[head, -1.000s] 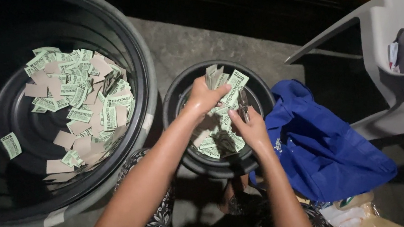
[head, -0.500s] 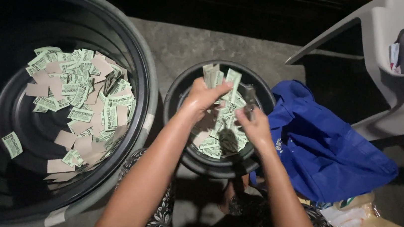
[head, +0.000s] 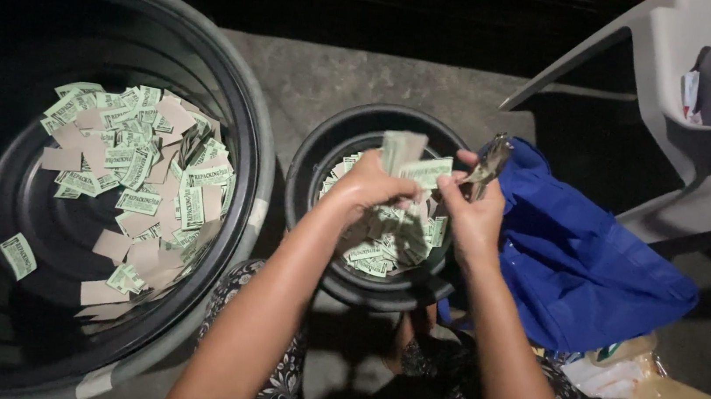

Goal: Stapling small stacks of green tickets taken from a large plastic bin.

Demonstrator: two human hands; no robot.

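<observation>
I held a small stack of pale green paper slips (head: 402, 152) upright in my left hand (head: 372, 185), fingers closed around its lower half, just above the small black bucket (head: 317, 147) at the centre of the scene. My right hand (head: 470, 213) pinched one slip (head: 425, 172) at the stack's right edge between thumb and fingertips, and a small metal tool (head: 492, 158), blurred, stuck up from the same hand. I judged the slips very light, thin and floppy, easy to crease or scatter, best taken by an edge or held as a squeezed bundle. More slips (head: 386, 242) lay loose in the bucket below. To the left stood a large black tub (head: 253, 206) with green and tan slips (head: 134, 172) spread across its bottom. To the right lay a crumpled blue bag (head: 578, 258), and far right a white plastic chair (head: 689, 120).
</observation>
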